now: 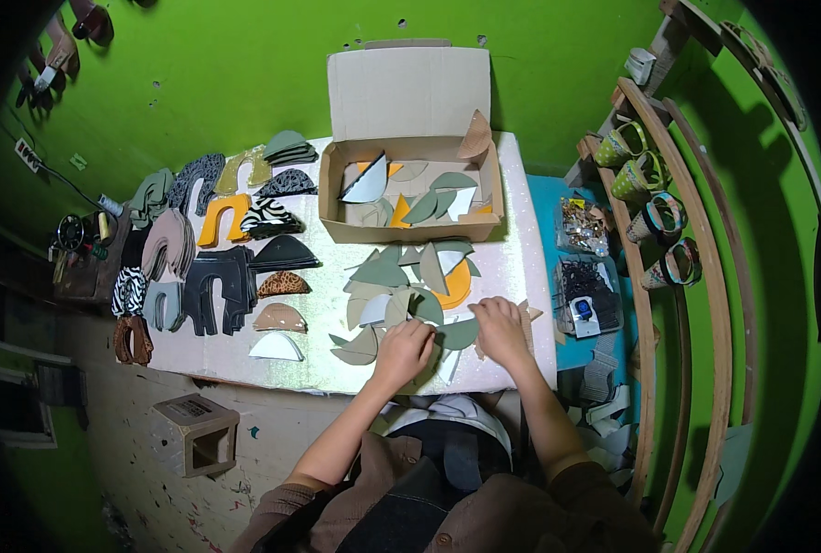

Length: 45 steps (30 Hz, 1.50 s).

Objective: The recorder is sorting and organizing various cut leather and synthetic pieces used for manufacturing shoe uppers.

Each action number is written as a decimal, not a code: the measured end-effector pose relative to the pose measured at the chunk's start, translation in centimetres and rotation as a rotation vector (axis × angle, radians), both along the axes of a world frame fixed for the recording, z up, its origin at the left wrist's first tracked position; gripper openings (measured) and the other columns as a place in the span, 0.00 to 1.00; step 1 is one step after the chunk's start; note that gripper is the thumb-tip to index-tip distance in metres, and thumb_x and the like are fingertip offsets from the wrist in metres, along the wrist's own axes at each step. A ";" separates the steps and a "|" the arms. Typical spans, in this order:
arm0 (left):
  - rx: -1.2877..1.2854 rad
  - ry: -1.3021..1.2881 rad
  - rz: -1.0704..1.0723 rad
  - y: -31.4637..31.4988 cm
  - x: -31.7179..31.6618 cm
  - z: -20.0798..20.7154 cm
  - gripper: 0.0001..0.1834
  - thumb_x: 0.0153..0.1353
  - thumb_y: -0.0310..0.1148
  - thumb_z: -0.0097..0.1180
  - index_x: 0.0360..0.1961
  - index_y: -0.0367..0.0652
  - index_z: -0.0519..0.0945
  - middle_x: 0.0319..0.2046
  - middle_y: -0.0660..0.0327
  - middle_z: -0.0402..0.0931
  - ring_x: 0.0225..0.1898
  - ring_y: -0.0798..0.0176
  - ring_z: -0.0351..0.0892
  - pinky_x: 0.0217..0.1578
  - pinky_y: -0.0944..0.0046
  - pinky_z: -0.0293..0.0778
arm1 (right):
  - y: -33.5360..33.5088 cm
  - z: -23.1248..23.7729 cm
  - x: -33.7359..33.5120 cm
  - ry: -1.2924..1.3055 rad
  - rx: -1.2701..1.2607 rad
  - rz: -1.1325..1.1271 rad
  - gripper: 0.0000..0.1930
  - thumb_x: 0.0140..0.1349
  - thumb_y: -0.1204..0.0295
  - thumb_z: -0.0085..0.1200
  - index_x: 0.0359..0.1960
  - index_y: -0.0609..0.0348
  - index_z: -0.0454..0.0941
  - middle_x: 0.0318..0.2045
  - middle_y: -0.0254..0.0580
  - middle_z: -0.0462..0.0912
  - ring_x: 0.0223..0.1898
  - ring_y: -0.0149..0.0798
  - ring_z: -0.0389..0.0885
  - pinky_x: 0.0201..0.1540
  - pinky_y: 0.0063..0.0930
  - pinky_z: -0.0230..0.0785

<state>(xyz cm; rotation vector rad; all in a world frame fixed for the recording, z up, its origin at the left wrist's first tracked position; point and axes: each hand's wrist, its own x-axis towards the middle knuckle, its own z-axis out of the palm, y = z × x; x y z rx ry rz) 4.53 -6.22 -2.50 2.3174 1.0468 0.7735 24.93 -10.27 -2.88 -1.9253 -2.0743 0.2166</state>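
Spread over the left of the counter point(519, 212) are stacked arches point(168, 230), cut in pink, orange, green, black, yellow, grey, brown and zebra print. Below them, a box-like stool point(194, 410) is set on the floor point(120, 396). Beside the arches, half-moon stacks point(286, 251) are lined up in a column, from green at the far end through speckled, zebra, black, leopard and tan to white at the near end. At the back, an open box point(373, 231) is placed, its lid point(410, 92) raised; cut pieces are held inside, and a tan piece point(475, 135) is leant at its right rear corner. In front of the box, a loose pile point(378, 270) of green, tan and orange pieces is scattered. The left hand point(407, 348) is held over the pile's near edge, its fingers bent and close together. Between the hands, a green piece point(457, 335) is laid. By its right end the right hand point(501, 330) is placed, fingers curled downward; whether the piece is pinched by either hand cannot be told. Farther right, bins point(608, 323) are kept on a teal surface point(541, 194), and sandals point(639, 175) are lined up along a wooden rack point(646, 387).
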 end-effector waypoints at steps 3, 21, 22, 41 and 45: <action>-0.016 0.021 -0.019 -0.2 0.7 0.0 0.05 0.52 0.29 0.54 0.30 0.41 0.76 0.26 0.57 0.72 0.33 0.53 0.73 0.34 0.57 0.68 | -0.1 -0.4 1.9 -0.104 -0.053 -0.042 0.23 0.46 0.79 0.50 0.49 0.55 0.73 0.44 0.43 0.73 0.52 0.46 0.66 0.59 0.44 0.52; -0.070 -0.039 0.042 -0.1 2.5 1.0 0.05 0.54 0.29 0.52 0.31 0.40 0.76 0.28 0.55 0.73 0.32 0.50 0.74 0.34 0.55 0.69 | 3.0 1.9 3.9 0.408 -0.140 -0.063 0.07 0.57 0.70 0.52 0.36 0.58 0.74 0.31 0.45 0.79 0.35 0.47 0.78 0.42 0.36 0.68; -0.068 -0.038 0.045 -0.1 2.4 1.2 0.05 0.54 0.29 0.52 0.31 0.40 0.76 0.28 0.55 0.73 0.32 0.50 0.74 0.34 0.55 0.69 | 3.2 2.3 3.7 0.555 -0.120 -0.089 0.08 0.58 0.71 0.51 0.37 0.59 0.73 0.30 0.47 0.79 0.33 0.46 0.78 0.39 0.35 0.69; -1.277 -0.837 0.198 1.1 1.1 0.4 0.17 0.64 0.32 0.48 0.50 0.32 0.68 0.37 0.57 0.75 0.39 0.65 0.79 0.41 0.70 0.75 | 3.1 1.2 1.0 0.976 -0.329 -0.089 0.06 0.62 0.74 0.49 0.38 0.63 0.70 0.28 0.37 0.76 0.31 0.25 0.73 0.36 0.17 0.66; -1.135 -0.714 0.219 1.0 0.4 -0.8 0.16 0.65 0.29 0.46 0.51 0.31 0.68 0.40 0.56 0.75 0.39 0.66 0.79 0.39 0.73 0.76 | 3.0 0.3 1.6 0.764 -0.269 -0.037 0.10 0.58 0.74 0.49 0.42 0.61 0.73 0.34 0.43 0.79 0.38 0.37 0.77 0.41 0.30 0.68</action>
